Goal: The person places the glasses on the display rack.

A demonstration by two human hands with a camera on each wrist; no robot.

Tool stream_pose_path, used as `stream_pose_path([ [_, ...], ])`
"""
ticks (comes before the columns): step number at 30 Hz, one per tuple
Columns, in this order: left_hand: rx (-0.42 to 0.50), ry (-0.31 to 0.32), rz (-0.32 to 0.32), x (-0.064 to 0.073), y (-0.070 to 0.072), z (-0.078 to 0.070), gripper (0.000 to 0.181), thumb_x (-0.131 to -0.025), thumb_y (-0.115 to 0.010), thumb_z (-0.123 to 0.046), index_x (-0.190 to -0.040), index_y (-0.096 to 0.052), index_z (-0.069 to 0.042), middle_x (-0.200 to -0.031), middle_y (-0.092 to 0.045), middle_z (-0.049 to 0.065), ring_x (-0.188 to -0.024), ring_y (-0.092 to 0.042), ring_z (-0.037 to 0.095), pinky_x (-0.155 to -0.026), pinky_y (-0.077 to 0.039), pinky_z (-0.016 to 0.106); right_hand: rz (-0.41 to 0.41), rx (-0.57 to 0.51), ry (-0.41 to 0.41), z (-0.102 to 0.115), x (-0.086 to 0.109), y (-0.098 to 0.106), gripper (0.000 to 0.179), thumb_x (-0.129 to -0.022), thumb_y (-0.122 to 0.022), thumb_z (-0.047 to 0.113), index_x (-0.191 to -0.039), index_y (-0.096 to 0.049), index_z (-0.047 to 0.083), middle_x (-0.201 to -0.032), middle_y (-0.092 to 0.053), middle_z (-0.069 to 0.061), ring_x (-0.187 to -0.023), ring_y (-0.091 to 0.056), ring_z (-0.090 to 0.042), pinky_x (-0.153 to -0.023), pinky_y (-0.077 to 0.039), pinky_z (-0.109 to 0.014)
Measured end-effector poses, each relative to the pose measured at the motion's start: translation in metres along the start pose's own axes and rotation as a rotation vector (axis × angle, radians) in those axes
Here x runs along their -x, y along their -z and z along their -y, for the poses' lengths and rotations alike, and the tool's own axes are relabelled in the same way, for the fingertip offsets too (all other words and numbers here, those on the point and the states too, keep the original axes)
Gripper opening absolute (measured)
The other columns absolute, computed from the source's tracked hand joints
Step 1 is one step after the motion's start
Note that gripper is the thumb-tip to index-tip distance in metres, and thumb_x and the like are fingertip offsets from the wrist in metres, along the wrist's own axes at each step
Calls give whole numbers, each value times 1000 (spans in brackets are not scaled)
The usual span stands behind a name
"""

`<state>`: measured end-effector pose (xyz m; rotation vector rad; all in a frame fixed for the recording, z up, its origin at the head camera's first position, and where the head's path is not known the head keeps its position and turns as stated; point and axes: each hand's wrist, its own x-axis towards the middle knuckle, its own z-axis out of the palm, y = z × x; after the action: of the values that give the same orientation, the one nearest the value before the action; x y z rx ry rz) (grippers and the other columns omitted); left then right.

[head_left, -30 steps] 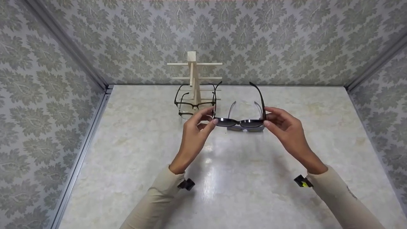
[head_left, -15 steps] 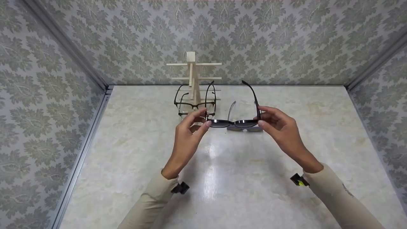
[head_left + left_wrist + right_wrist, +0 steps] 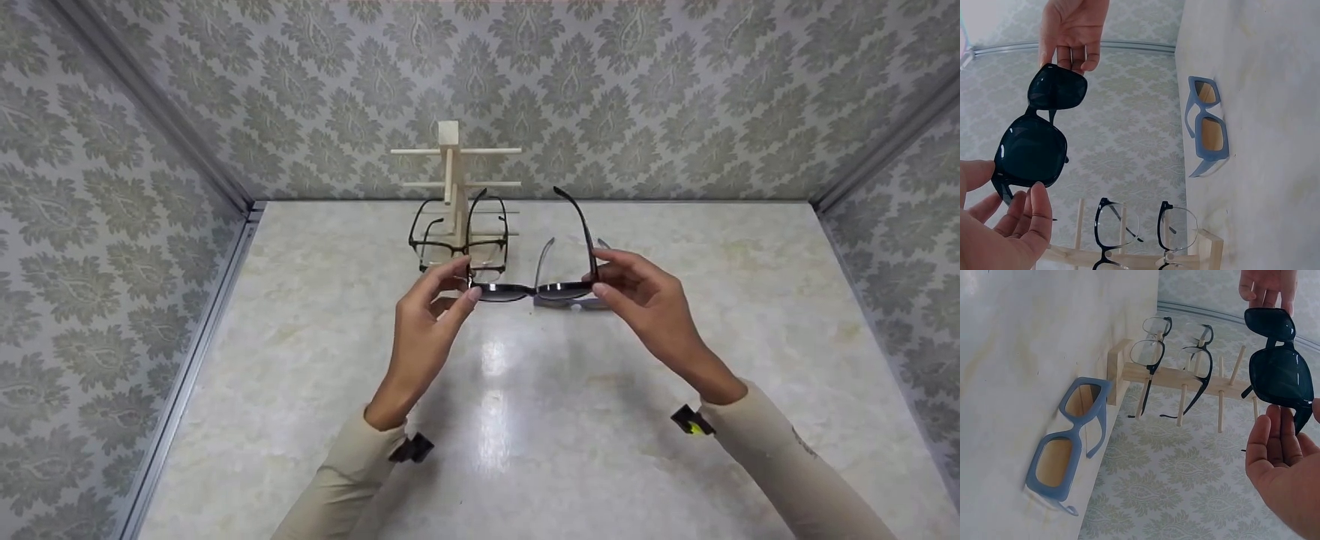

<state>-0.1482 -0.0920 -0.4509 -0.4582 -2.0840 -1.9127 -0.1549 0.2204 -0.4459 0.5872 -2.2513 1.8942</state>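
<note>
Black sunglasses (image 3: 564,291) with dark lenses are held up in front of me, temples unfolded and pointing away. My left hand (image 3: 427,315) pinches them at the left hinge between thumb and fingers. At the other hinge my right hand (image 3: 649,311) pinches the frame the same way. Just behind and left stands a wooden glasses rack (image 3: 448,135) with pegs on both sides. Two pairs of dark-rimmed clear eyeglasses hang on its lower pegs, the upper eyeglasses (image 3: 420,244) partly overlapped by the sunglasses' left temple. In the wrist views the rack's other pegs are bare.
Blue-framed sunglasses (image 3: 1068,464) with brown lenses lie unfolded on the marbled white table (image 3: 315,420), partly hidden behind the black pair in the head view. Patterned walls (image 3: 600,90) with metal edging enclose the back and both sides.
Both hands have moved left together with the black sunglasses, bringing them in front of the rack's right side. The rack, the eyeglasses and the blue sunglasses have stayed put.
</note>
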Motion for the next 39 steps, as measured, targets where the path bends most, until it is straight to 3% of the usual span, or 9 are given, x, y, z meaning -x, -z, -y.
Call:
stream_pose_path([
  [7, -14, -3, -9, 1, 5, -1, 41, -104, -77, -3, -144, -69, 2, -127, -71, 19, -110, -72, 25, -86, -64, 32, 13, 12, -1, 2, -4, -4, 46, -105, -71, -4, -151, -65, 4, -122, -75, -17, -114, -73, -25, -97, -61, -29],
  [15, -19, 10, -31, 3, 13, -2, 42, -103, -77, -3, -144, -69, 0, -131, -72, 9, -111, -72, 24, -87, -64, 37, 45, 4, 4, 3, -10, -12, 45, -107, -71, 0, -152, -64, 2, -122, -74, -16, -113, -73, -26, -96, -61, -31],
  [28, -22, 8, -49, 1, 29, 0, 40, -105, -74, -2, -145, -68, 1, -129, -71, 15, -111, -71, 25, -87, -64, 34, 75, -27, 7, 6, -22, -26, 44, -108, -70, 2, -151, -63, 0, -121, -75, -16, -112, -73, -26, -97, -61, -33],
  [35, -2, 24, -54, -2, 36, 0, 39, -106, -73, -2, -145, -67, 3, -128, -68, 26, -109, -71, 26, -86, -64, 32, 63, -50, -14, 8, -25, -34, 45, -106, -71, -1, -150, -63, -3, -121, -73, -18, -112, -73, -25, -98, -62, -33],
  [39, -6, 37, -60, -5, 39, -1, 39, -107, -72, -3, -145, -67, 2, -125, -69, 22, -108, -71, 25, -85, -64, 33, 56, -50, -18, 7, -27, -37, 44, -107, -71, -1, -150, -64, -2, -121, -73, -19, -112, -73, -23, -98, -61, -31],
])
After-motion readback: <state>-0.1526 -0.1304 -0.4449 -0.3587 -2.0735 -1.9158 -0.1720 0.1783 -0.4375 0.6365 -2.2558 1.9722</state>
